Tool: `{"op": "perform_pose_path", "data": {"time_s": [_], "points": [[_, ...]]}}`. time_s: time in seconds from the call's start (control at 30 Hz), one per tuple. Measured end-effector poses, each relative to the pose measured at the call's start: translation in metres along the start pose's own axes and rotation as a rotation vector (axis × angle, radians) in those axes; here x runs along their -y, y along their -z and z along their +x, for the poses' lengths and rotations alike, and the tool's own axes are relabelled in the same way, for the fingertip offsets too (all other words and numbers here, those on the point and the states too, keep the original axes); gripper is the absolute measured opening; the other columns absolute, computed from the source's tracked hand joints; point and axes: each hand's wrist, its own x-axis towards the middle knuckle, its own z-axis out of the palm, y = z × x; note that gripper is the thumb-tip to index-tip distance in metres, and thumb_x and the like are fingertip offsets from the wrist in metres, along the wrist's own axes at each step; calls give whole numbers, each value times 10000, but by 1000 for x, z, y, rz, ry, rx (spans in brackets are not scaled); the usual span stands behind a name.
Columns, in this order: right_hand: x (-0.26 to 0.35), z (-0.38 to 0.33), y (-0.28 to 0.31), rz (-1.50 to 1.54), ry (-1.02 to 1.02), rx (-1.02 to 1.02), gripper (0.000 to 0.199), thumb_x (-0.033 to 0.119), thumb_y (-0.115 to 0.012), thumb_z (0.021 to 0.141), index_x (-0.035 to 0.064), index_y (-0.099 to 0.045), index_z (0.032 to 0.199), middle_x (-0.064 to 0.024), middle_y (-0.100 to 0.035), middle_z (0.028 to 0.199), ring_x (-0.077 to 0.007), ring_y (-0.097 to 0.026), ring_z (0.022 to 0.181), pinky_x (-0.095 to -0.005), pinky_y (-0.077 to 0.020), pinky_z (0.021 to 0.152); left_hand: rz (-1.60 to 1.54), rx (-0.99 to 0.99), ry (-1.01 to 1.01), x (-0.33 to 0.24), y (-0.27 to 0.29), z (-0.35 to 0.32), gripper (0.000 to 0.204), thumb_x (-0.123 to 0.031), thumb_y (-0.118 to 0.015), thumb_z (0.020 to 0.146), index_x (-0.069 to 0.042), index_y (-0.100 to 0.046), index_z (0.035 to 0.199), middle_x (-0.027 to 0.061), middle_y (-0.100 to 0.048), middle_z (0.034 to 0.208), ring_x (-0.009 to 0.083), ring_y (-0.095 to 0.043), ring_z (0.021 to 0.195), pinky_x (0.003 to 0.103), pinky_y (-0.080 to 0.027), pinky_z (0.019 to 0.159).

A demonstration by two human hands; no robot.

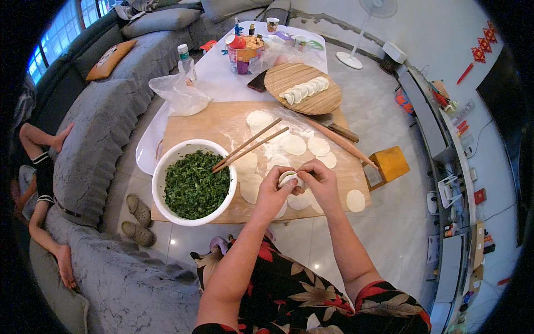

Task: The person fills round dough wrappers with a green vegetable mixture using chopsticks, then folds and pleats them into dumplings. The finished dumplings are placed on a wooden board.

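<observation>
A half-folded dumpling with a bit of green filling showing sits between my two hands, above the near part of the wooden board. My left hand cups it from the left, and my right hand pinches its edge from the right. Round dough wrappers lie around and beneath my hands on the floured board. To the left stands a white bowl of chopped green filling. A pair of chopsticks leans out over its right rim.
Finished dumplings line a round bamboo board at the back. A rolling pin and a knife handle lie at right, near a wooden stool. Behind are a plastic bag and a snack tub. Someone's bare legs rest on the sofa.
</observation>
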Motion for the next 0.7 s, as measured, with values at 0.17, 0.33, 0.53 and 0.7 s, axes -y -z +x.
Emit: {"op": "perform_pose_path", "data": {"time_s": [0.17,0.33,0.53,0.7], "points": [[-8,-3,-2,-12,7,-62,28,11,-623,807,-16,-615,807,-53,-583,838,-127,-545,732,-249,-442,663,30,45,-19,4,1,0,208,21,-562,872,36,-511,1073,103,-611,923,164,-644,769,270,-534,679],[0,-2,-1,-62,73,-80,25,6,-620,807,-18,-618,812,-55,-583,829,-130,-551,745,-244,-443,668,77,27,-20,3,4,1,208,10,-557,876,29,-519,1080,111,-611,925,170,-640,754,283,-532,684],[7,1,3,-36,43,37,24,-5,-623,801,-18,-614,819,-50,-572,820,-124,-545,752,-239,-437,668,74,46,-31,1,4,1,211,5,-570,871,29,-516,1074,109,-616,920,173,-644,755,281,-529,677],[2,1,4,-168,93,25,24,-22,-605,811,-30,-583,815,-45,-553,831,-118,-537,761,-236,-434,676,11,63,-14,-1,1,-1,202,10,-584,865,31,-511,1051,102,-615,903,159,-648,756,245,-515,640]]}}
